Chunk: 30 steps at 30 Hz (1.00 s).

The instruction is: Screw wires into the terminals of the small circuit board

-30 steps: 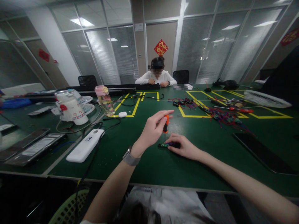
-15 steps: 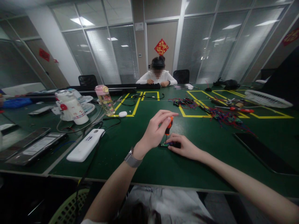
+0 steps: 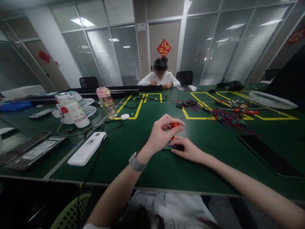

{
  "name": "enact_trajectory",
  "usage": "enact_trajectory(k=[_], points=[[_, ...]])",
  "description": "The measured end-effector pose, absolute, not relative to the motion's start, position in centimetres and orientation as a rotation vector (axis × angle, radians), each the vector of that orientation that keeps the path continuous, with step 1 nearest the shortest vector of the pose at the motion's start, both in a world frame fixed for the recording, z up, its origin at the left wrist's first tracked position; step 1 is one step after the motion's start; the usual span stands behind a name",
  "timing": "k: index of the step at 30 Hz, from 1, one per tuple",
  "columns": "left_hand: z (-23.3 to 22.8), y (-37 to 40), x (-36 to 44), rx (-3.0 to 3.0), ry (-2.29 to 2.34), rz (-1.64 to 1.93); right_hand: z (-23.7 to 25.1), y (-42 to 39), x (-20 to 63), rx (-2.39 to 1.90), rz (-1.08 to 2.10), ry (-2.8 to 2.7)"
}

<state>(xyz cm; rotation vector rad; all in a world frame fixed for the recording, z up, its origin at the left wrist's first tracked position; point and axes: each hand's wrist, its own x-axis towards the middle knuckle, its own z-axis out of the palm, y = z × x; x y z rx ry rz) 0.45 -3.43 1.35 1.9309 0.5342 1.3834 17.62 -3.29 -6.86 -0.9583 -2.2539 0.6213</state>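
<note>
My left hand [image 3: 164, 132] is curled around the orange-and-black handle of a screwdriver [image 3: 175, 125], thumb and fingers about its top. The screwdriver stands roughly upright, its lower end over a small green circuit board [image 3: 167, 148] on the table. From the right, my right hand [image 3: 187, 150] pinches the board's right end, fingers beside a small black part [image 3: 180, 147]. The screwdriver's tip is mostly hidden behind my fingers, so its exact contact with the board does not show.
On the green table [image 3: 143, 165] lie a white power bank [image 3: 87, 149] at left and a black phone [image 3: 268, 155] at right. Bundles of red and blue wires [image 3: 230, 118] sit beyond. A pink-lidded bottle [image 3: 106, 103] stands left. Another person [image 3: 159, 76] sits opposite.
My left thumb and fingers have shifted on the screwdriver handle, the thumb now reaching farther right across it. My right hand and the circuit board stay about where they were.
</note>
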Motion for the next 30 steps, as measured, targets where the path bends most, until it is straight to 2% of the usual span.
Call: enact_trajectory(k=[6, 14, 25, 30], points=[[0.88, -3.48, 0.41, 1.99, 0.695, 1.539, -7.06, -3.14, 17.71, -0.968, 0.613, -2.258], [0.46, -3.99, 1.08, 1.853, 0.445, 1.344, -7.27, -3.09, 17.73, -0.957, 0.614, -2.243], [0.55, -3.65, 0.6, 2.164, 0.823, 1.71, -6.97, -3.37, 17.68, -0.984, 0.604, -2.25], [0.58, -3.9, 0.5, 2.121, 0.668, 1.585, -6.89, -3.43, 17.62, -0.985, 0.596, -2.251]])
